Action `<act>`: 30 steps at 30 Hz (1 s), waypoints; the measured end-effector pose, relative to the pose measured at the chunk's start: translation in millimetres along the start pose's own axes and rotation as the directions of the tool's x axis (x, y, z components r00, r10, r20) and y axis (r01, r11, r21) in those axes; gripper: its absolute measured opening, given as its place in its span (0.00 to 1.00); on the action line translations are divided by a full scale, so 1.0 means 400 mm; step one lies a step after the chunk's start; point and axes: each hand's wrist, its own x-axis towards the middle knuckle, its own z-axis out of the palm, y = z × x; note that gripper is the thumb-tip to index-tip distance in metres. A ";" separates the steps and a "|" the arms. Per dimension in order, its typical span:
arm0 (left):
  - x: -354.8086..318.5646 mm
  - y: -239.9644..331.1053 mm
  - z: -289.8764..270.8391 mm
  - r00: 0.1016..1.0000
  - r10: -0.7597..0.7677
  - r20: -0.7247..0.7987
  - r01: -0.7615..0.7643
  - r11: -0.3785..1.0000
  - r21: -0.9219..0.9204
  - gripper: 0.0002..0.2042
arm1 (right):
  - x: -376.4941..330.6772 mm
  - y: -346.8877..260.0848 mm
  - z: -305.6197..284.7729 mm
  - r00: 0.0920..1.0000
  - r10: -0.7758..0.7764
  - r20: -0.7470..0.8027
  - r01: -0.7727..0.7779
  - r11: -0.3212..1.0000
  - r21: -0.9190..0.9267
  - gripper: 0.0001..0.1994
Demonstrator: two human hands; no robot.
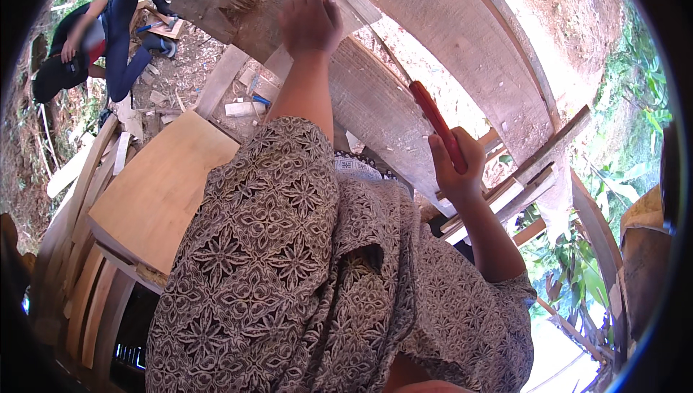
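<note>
Red-handled tool point(438, 123) in the fist of the right hand point(469, 160)

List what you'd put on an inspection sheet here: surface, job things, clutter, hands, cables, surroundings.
Surface: long plank, rough broken patch near its left end.
Job things: red-handled tool; pale wood strip at the plank's far edge.
Clutter: wood offcuts on the ground, upper left.
Hands: right hand holds the tool, fingers around its handle; left hand fist-like at the strip, exact grip hidden.
Cables: nothing seen.
Surroundings: another person, upper left; greenery, right.
</note>
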 end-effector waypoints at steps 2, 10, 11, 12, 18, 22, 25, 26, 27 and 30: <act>0.005 0.012 -0.017 1.000 0.010 0.015 -0.009 0.999 -0.036 0.16 | -0.033 -0.048 -0.019 1.000 0.008 -0.024 -0.008 1.000 -0.018 0.14; -0.005 0.006 -0.042 0.999 0.010 0.043 -0.009 0.999 -0.035 0.14 | -0.022 -0.184 -0.092 0.993 0.099 -0.063 -0.102 0.994 -0.044 0.13; -0.009 0.007 -0.045 0.998 0.012 0.058 -0.010 0.999 -0.041 0.14 | -0.020 -0.200 -0.109 0.990 0.138 -0.036 -0.141 0.985 -0.102 0.13; -0.010 0.006 -0.051 0.995 0.006 0.095 -0.002 0.999 -0.040 0.14 | -0.023 -0.207 -0.117 0.988 0.153 -0.029 -0.155 0.982 -0.108 0.13; -0.007 0.005 -0.046 0.989 -0.023 0.147 0.035 0.996 -0.083 0.13 | -0.026 -0.241 -0.124 0.985 0.170 -0.028 -0.172 0.969 -0.179 0.16; -0.005 0.001 -0.041 0.987 -0.030 0.157 0.048 0.992 -0.113 0.13 | -0.015 -0.258 -0.114 0.986 0.164 -0.022 -0.164 0.954 -0.251 0.19; 0.000 -0.004 -0.045 0.985 -0.030 0.169 0.045 0.995 -0.085 0.14 | -0.020 -0.260 -0.108 0.979 0.200 -0.033 -0.203 0.953 -0.226 0.19; 0.001 -0.003 -0.045 0.984 -0.035 0.177 0.050 0.996 -0.080 0.14 | -0.021 -0.263 -0.103 0.976 0.210 -0.049 -0.216 0.955 -0.202 0.19; 0.001 -0.003 -0.046 0.982 -0.036 0.188 0.051 0.996 -0.078 0.15 | -0.021 -0.273 -0.100 0.975 0.216 -0.050 -0.222 0.955 -0.199 0.18; 0.002 0.000 -0.044 0.979 -0.038 0.202 0.051 0.997 -0.062 0.17 | -0.029 -0.270 -0.101 0.982 0.186 -0.029 -0.188 0.951 -0.244 0.17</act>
